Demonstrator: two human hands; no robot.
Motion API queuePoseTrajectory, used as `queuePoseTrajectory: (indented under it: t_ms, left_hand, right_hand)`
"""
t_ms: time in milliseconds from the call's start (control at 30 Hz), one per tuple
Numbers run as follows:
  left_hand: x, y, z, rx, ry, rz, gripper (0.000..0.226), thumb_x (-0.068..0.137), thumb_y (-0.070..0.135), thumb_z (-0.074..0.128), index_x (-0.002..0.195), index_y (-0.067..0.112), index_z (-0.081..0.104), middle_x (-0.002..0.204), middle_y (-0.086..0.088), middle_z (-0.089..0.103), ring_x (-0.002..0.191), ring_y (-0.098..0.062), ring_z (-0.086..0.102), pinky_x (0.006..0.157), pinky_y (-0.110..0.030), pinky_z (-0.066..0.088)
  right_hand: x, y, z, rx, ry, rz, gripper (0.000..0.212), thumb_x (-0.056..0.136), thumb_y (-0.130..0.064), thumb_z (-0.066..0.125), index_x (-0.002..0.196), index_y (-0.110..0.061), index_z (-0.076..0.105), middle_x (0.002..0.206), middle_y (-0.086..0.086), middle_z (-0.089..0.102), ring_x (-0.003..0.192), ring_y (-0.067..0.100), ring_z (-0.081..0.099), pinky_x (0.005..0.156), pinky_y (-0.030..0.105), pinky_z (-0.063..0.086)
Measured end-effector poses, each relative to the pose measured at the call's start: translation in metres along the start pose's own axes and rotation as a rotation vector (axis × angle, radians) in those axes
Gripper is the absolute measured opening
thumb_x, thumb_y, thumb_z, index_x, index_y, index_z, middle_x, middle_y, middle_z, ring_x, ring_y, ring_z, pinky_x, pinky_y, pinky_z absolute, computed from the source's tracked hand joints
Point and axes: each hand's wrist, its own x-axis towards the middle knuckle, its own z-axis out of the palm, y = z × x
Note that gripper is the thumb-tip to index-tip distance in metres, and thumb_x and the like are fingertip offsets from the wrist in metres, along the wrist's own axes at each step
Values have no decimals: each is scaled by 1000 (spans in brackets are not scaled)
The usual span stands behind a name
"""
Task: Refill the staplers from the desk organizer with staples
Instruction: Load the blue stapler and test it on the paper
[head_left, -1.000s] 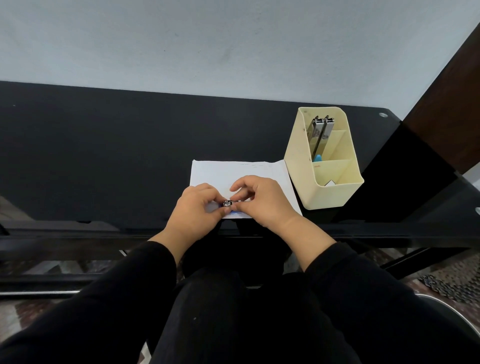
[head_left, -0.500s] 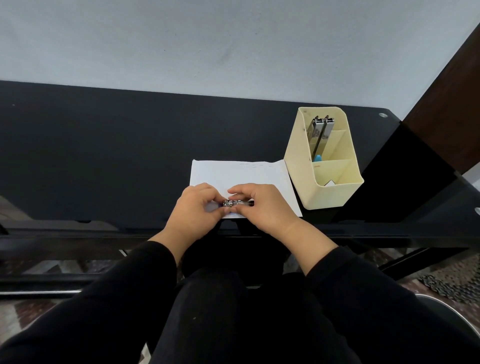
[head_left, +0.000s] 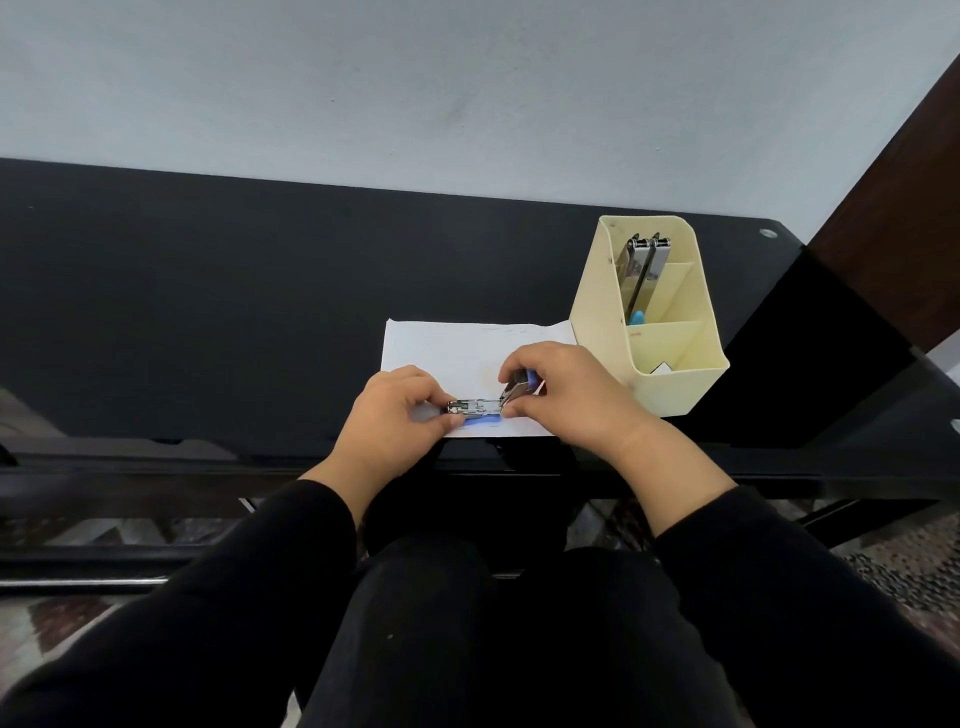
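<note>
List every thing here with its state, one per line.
Blue stapler: hinged open, metal rail exposed, over the paper.
Left hand: pinches the stapler's front end.
Right hand: grips its raised blue top.
Paper: flat on the desk.
Desk organizer: upright, beside the paper.
Second stapler: standing on end in the organizer's rear compartment.

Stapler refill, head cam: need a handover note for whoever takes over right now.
Left hand: pinches the front end of the blue stapler, over the white paper.
Right hand: grips the stapler's raised blue top at the hinge end.
Second stapler: stands in the back compartment of the cream organizer, right of the paper.
Done: one stapler is out and open. Cannot tell whether staples are in its magazine.
Left: load if needed, close it, then refill the second stapler.
</note>
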Motion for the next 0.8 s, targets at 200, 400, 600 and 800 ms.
queuePoseTrajectory:
  t_ms: [200, 400, 600, 800]
  left_hand:
    - [1, 0, 0, -22, -2, -9, 13, 72, 17, 75, 69, 21, 63, 81, 15, 59, 92, -14, 51, 78, -23, 37]
    - [0, 2, 0, -46, 3, -5, 15, 71, 15, 76, 67, 19, 62, 80, 9, 60, 87, -18, 54, 78, -30, 42]
    - [0, 2, -1, -56, -1, -9, 14, 72, 15, 75, 69, 17, 61, 79, 6, 60, 88, -21, 54, 80, -37, 44]
    - [1, 1, 0, -55, -3, 7, 16, 71, 16, 76, 66, 20, 61, 77, 5, 61, 80, -18, 55, 76, -37, 47]
  right_hand:
    - [4, -13, 2, -74, -10, -119, 23, 75, -6, 68, 94, -13, 60, 82, -6, 47, 78, 13, 50, 71, 22, 41]
    - [9, -27, 10, -97, -56, -179, 31, 74, 5, 57, 100, -12, 60, 87, -4, 48, 80, 13, 47, 75, 28, 44]
    - [10, -33, 11, -75, -84, -189, 32, 74, 6, 54, 99, -11, 62, 90, -2, 49, 88, 18, 51, 78, 33, 46]
    - [9, -27, 14, -72, -94, -156, 28, 79, -1, 59, 105, -12, 62, 90, -1, 47, 84, 15, 46, 80, 32, 44]
